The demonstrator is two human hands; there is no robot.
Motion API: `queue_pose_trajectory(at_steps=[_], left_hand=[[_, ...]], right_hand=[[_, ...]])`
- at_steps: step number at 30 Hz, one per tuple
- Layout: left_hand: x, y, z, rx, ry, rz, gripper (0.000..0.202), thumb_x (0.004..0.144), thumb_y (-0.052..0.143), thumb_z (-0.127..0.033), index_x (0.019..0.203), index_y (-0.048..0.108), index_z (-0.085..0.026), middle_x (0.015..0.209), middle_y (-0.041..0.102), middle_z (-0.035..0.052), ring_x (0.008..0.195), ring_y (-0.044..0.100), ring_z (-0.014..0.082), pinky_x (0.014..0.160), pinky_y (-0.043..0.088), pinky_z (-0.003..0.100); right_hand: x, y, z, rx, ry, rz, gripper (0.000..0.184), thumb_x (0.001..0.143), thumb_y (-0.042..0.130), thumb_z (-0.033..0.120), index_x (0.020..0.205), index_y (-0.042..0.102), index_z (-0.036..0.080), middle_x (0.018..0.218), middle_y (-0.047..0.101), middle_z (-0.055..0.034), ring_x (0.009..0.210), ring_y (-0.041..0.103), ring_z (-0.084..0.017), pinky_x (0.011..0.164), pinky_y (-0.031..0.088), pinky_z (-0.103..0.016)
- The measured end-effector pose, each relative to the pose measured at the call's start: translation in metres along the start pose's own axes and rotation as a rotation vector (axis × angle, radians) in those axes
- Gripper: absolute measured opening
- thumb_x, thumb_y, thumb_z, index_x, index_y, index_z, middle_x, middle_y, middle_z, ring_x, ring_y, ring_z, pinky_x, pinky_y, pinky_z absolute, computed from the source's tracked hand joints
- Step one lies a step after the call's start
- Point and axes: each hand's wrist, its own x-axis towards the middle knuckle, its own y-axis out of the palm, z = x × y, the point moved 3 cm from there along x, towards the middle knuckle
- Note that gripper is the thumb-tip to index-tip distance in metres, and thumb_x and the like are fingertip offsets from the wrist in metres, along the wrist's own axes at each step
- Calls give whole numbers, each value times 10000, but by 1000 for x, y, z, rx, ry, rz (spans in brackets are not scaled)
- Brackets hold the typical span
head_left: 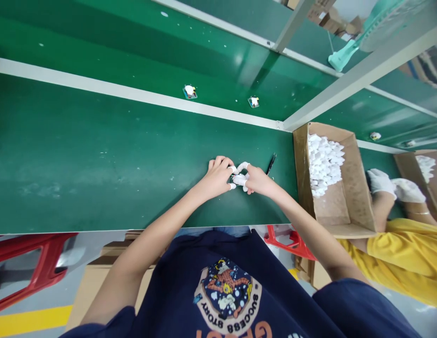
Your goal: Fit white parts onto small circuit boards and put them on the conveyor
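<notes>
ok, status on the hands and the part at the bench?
Left hand and right hand pinched together on a small part, mostly hidden by white finger cots. Black pen lies just right. Cardboard box of white pieces further right.

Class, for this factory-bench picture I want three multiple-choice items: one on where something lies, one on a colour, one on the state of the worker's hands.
1. Where does the open cardboard box of white pieces stand?
A. To the right of the hands
B. To the left of the hands
C. On the red stool

2. What colour is the bench top?
A. Grey
B. Green
C. Yellow

3. How are the left hand and right hand placed?
A. Far apart, flat on the bench
B. Lifted well above the bench
C. Together, pinching one small item between them

Answers:
1 A, the box sits on the bench past the right hand.
2 B, the surface is green, crossed by a pale rail.
3 C, the capped fingertips meet over the small item, which is too small to identify.
</notes>
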Motion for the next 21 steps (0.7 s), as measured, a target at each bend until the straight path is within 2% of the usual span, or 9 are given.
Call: queue_pose_trajectory(at_steps=[3, 4, 5, 7, 9, 11, 13, 17, 21], left_hand=[[0, -1, 0, 12, 5, -10, 281, 760, 646, -223, 1027, 592, -153, 1181, 532, 98, 1177, 376, 289, 923, 326, 433], [-1, -2, 0, 24, 7, -14, 283, 759, 652, -226, 1025, 592, -152, 1174, 534, 96, 1172, 382, 287, 919, 328, 429], [-1, -2, -1, 46, 8, -20, 280, 755, 661, -230, 1015, 594, -148, 1165, 537, 97, 1166, 387, 288, 912, 330, 427], [-1, -3, -3, 111, 17, -31, 262, 746, 685, -253, 965, 599, -138, 1139, 545, 105, 1150, 397, 296, 900, 331, 431], [-2, -3, -5, 151, 38, -17, 259, 734, 716, -316, 889, 602, -143, 1100, 557, 102, 1121, 411, 299, 889, 328, 435], [-4, -2, -7, 130, 57, 23, 305, 717, 739, -397, 840, 599, -156, 1069, 564, 88, 1096, 423, 292, 886, 326, 434], [-5, -2, -8, 86, 68, 58, 375, 703, 752, -432, 917, 602, -162, 1087, 560, 81, 1100, 418, 287, 900, 322, 432], [-5, -2, -8, 44, 90, 105, 577, 728, 744, -376, 1216, 523, -162, 1164, 530, 96, 1136, 393, 285, 922, 314, 429], [-4, 2, -8, 36, 125, 135, 418, 766, 712, -347, 1129, 589, -181, 1149, 543, 84, 1146, 387, 279, 925, 297, 429]], right_hand=[[-6, 3, -12, 131, -74, 81, 412, 834, 624, 396, 1153, 498, 167, 628, 678, -9, 463, 636, -155, 431, 505, -221], [-10, 2, -17, 139, -97, 47, 428, 855, 588, 410, 1195, 503, 163, 660, 688, -19, 473, 637, -157, 457, 523, -245], [-14, 2, -22, 117, -118, -38, 430, 874, 552, 411, 1220, 518, 158, 681, 689, -27, 481, 632, -159, 491, 539, -276], [-26, 4, -32, 22, -151, -295, 412, 900, 496, 393, 1216, 571, 138, 729, 685, -57, 539, 630, -177, 599, 563, -356], [-38, 15, -39, -52, -198, -489, 415, 905, 489, 381, 1199, 607, 113, 892, 684, -122, 756, 652, -231, 782, 547, -445], [-47, 31, -41, -125, -300, -605, 441, 906, 510, 389, 1227, 597, 97, 1104, 636, -172, 1010, 590, -282, 933, 481, -491], [-53, 46, -41, -209, -406, -693, 464, 912, 529, 394, 1268, 568, 99, 1231, 578, -179, 1134, 504, -294, 997, 440, -493], [-56, 61, -42, -286, -460, -759, 493, 909, 555, 383, 1338, 498, 146, 1311, 533, -157, 1158, 456, -294, 990, 438, -504], [-58, 61, -41, -347, -529, -733, 484, 911, 559, 334, 1362, 466, 188, 1279, 558, -129, 1178, 454, -294, 989, 433, -503]])
